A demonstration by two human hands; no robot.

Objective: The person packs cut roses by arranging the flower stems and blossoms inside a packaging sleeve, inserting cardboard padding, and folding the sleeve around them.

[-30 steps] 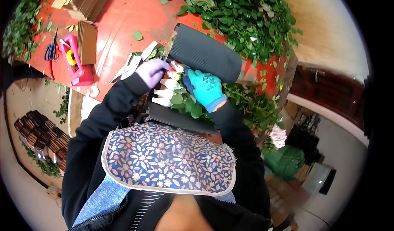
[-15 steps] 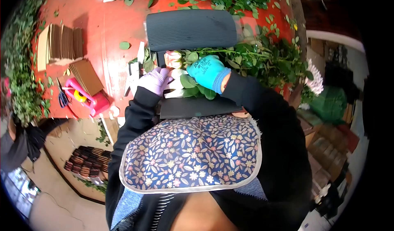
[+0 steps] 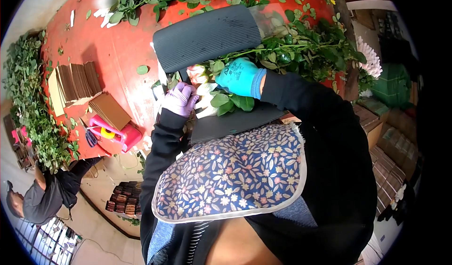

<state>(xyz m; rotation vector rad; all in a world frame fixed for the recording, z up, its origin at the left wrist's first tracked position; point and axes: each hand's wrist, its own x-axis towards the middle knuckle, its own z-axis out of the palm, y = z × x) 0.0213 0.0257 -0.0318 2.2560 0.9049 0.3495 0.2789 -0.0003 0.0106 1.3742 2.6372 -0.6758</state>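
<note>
My left hand (image 3: 180, 100), in a lilac glove, is closed with bent fingers at the left edge of a white dotted wrap (image 3: 205, 100). What its fingertips pinch is hidden. My right hand (image 3: 239, 77), in a turquoise glove, curls over leafy rose stems just right of the wrap. Green leaves (image 3: 234, 102) stick out below it. Between and above both hands lie pink-and-cream roses (image 3: 197, 74). A ribbed dark pad (image 3: 207, 36) lies beyond them, and a smooth black panel (image 3: 235, 124) is on the near side.
Cardboard sheets (image 3: 75, 86) stand on the red table (image 3: 120, 44) at left, near a pink tape dispenser (image 3: 125, 135) and scissors (image 3: 91, 138). Leafy stems (image 3: 306, 48) spread at right and along the back. Another person (image 3: 44, 196) is at far left.
The view has turned, so the table appears tilted and more of the other person shows at left. Both hands keep nearly the same place by the roses.
</note>
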